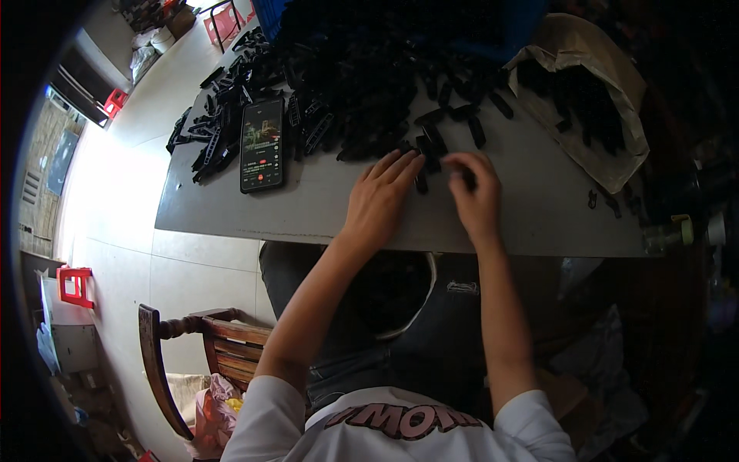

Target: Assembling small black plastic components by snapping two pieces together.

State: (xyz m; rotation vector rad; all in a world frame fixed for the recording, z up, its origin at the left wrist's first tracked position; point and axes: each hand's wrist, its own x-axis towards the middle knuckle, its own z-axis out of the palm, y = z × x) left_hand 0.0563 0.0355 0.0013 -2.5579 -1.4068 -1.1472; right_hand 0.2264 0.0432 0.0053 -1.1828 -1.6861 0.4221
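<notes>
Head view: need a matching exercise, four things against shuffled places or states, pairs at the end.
Things
1. phone
2. paper bag
3. wooden chair
4. left hand

Places and states
A. at the near edge of the pile of black parts
B. brown, at the picture's lower left, off the table
C. lying on the tabletop, screen lit
D. tan, open, at the tabletop's right part

Pairs: 1-C, 2-D, 3-B, 4-A

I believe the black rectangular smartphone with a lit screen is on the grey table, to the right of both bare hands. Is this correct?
The side is wrong: the head view shows the lit black rectangular smartphone on the grey table, to the left of the bare left hand and bare right hand.
</notes>
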